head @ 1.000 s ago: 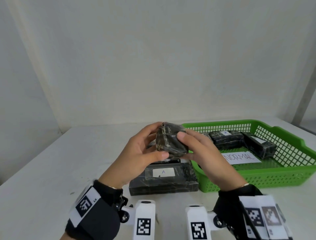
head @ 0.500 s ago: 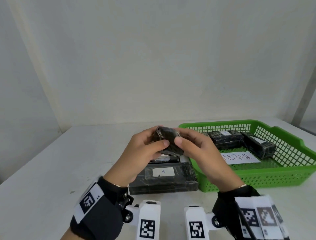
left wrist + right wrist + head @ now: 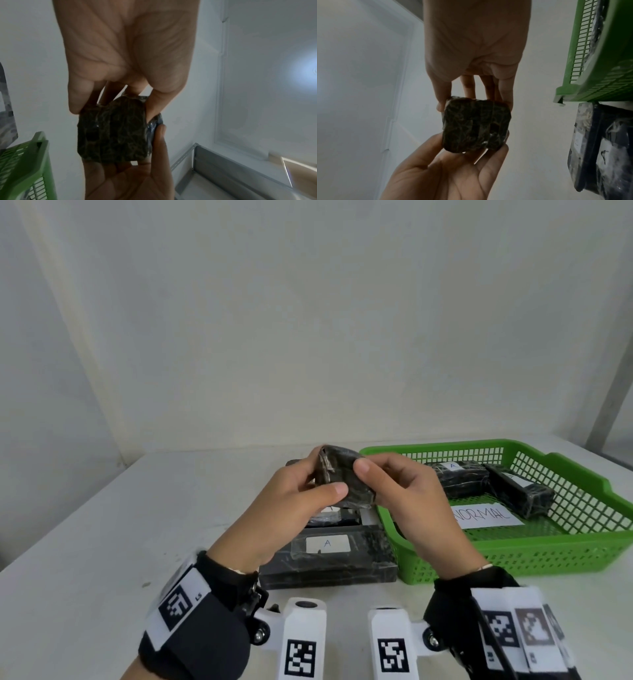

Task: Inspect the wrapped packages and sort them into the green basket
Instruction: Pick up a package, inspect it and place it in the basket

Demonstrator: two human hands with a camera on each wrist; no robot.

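Observation:
A small black wrapped package is held in the air above the table, just left of the green basket. My left hand pinches its left side with thumb in front and fingers behind. My right hand pinches its right side the same way. A folded wrap seam shows on the package's upper left edge. The left wrist view shows the package's crinkled face, and the right wrist view shows it too. Two wrapped packages lie in the basket beside a paper marked NORMAL.
Under my hands a large flat black package with a white A label lies on the white table, against the basket's left wall. Another dark package lies behind it, mostly hidden. A pale wall stands close behind the table.
The small package has been turned between my fingers, so its folded seam edge now faces up and left. Both hands stayed in about the same place above the large package.

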